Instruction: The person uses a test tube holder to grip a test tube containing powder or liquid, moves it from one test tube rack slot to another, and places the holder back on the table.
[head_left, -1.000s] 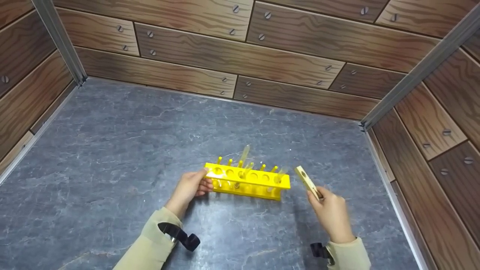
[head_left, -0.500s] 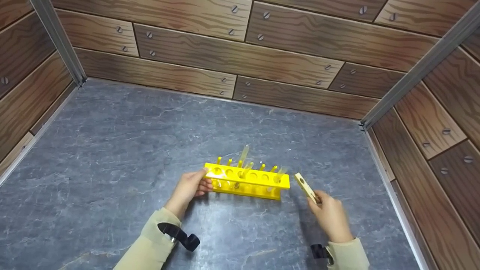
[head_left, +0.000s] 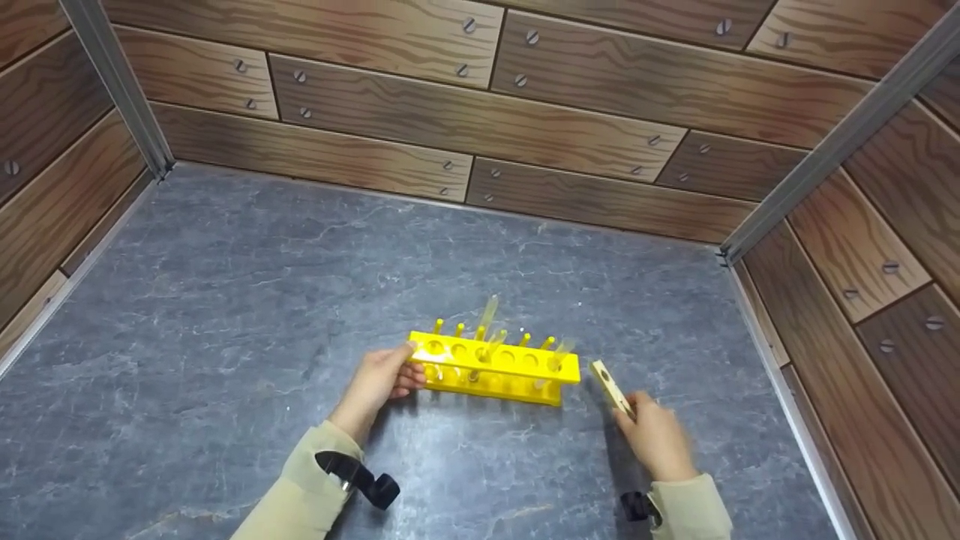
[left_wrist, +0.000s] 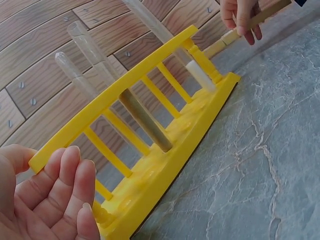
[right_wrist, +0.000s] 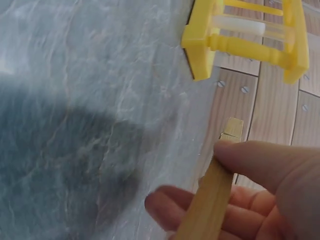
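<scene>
A yellow test tube rack (head_left: 517,371) stands on the grey marbled surface. My left hand (head_left: 382,376) pinches its left end, the thumb over the top bar and fingertips beneath in the left wrist view. A test tube with brown contents (left_wrist: 145,121) sits in a middle hole, and another with white contents (left_wrist: 200,75) in the hole at the right end. Behind, a clear test tube (left_wrist: 70,70) stands rounded end up, apparently on a peg. To the right of the rack, my right hand (head_left: 656,435) holds a wooden test tube holder (head_left: 611,388), apart from the tubes.
Wood-plank-patterned walls (head_left: 375,97) enclose the surface at the back and both sides. Metal corner posts (head_left: 810,165) join them. Marbled surface (head_left: 262,277) extends around the rack. Black wrist mounts (head_left: 360,476) sit on both sleeves.
My right hand has drawn slightly back toward me with the test tube holder. The left hand and rack stay in place, and the head view has tilted up slightly.
</scene>
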